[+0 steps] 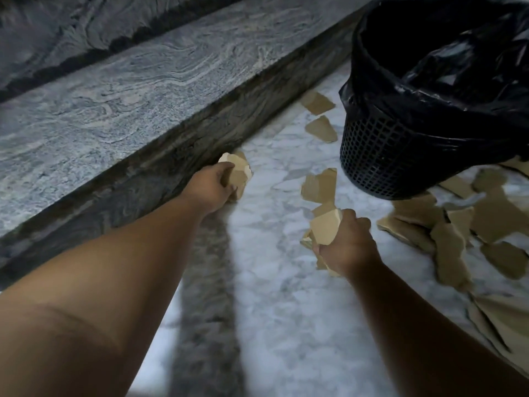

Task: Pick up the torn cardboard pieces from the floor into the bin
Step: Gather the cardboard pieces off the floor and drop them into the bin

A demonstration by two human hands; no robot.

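Observation:
My left hand [211, 186] is closed around tan cardboard pieces [237, 171] at the foot of the stone step. My right hand [347, 243] grips a stack of torn cardboard pieces [325, 226] just above the floor. A black mesh bin [378, 156] lined with a black plastic bag [446, 67] stands at the upper right, beyond the right hand. Loose pieces lie on the marble floor: one [320, 186] just ahead of the right hand, two [317, 103] [322, 128] left of the bin, and a pile [446, 224] to the right.
A grey veined stone step [137, 90] runs diagonally along the left, its dark riser [160, 167] beside my left hand. The white marble floor [274, 296] lies between my arms. A beige cloth [503, 319] shows at the right edge.

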